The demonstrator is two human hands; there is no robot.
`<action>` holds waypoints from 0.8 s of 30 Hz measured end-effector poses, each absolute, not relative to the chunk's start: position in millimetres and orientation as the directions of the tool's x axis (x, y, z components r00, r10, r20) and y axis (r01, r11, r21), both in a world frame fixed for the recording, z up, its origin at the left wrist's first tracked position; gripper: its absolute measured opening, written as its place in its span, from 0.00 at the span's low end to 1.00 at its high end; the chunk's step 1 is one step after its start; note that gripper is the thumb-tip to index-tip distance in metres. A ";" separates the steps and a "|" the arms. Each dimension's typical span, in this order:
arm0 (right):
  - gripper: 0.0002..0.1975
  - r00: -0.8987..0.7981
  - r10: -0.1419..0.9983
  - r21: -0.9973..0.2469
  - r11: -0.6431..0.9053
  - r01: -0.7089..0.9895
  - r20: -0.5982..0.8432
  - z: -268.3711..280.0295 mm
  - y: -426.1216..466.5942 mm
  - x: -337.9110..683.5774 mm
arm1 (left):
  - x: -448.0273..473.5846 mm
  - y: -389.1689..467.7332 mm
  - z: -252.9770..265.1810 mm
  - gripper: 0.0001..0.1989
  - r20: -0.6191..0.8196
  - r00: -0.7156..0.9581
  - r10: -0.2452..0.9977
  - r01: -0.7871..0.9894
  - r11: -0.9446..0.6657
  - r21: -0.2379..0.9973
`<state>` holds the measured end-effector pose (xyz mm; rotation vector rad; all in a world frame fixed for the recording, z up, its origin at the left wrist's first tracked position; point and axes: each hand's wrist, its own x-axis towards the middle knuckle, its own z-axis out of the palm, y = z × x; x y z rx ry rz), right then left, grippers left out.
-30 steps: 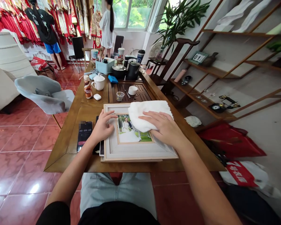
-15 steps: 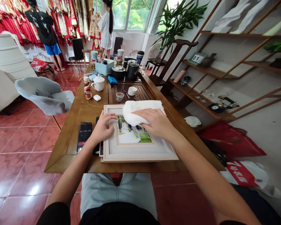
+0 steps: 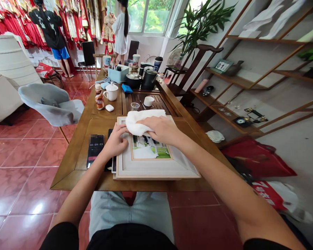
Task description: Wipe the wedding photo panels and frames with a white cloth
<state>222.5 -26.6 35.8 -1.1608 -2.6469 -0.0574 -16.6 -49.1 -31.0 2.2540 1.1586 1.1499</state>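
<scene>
Pinching the white cloth in the right hand, bracing the stacked picture frame on the surface with a spread left hand, seemingly wiping mid-job along the top, not yet finishing.

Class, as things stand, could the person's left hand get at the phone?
Probably yes: the phone lies screen-up on the table near the left hand, nothing covers its screen, and that hand, at the picture frame, seems to hold nothing.
</scene>
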 end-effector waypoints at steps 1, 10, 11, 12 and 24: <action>0.23 -0.656 0.719 -0.018 0.677 0.736 0.231 36.4 -28.2 226.9 | -16.3 -50.0 -30.6 0.22 0.496 0.328 0.804 0.512 -0.593 0.622; 0.22 -0.614 0.757 0.066 0.616 0.785 0.223 38.5 -30.2 245.6 | -15.3 -52.7 -27.3 0.22 0.484 0.317 0.816 0.534 -0.575 0.620; 0.22 -0.619 0.755 0.051 0.625 0.779 0.218 38.3 -29.6 242.7 | -15.3 -52.3 -27.4 0.22 0.489 0.321 0.811 0.534 -0.581 0.614; 0.22 -0.626 0.750 0.034 0.635 0.772 0.214 38.0 -29.1 239.2 | -15.3 -52.0 -27.5 0.22 0.495 0.325 0.806 0.530 -0.589 0.610; 0.25 -0.682 0.699 0.129 0.672 0.729 0.214 30.7 -33.5 224.0 | -13.6 -55.1 -25.9 0.20 0.530 0.303 0.792 0.503 -0.605 0.617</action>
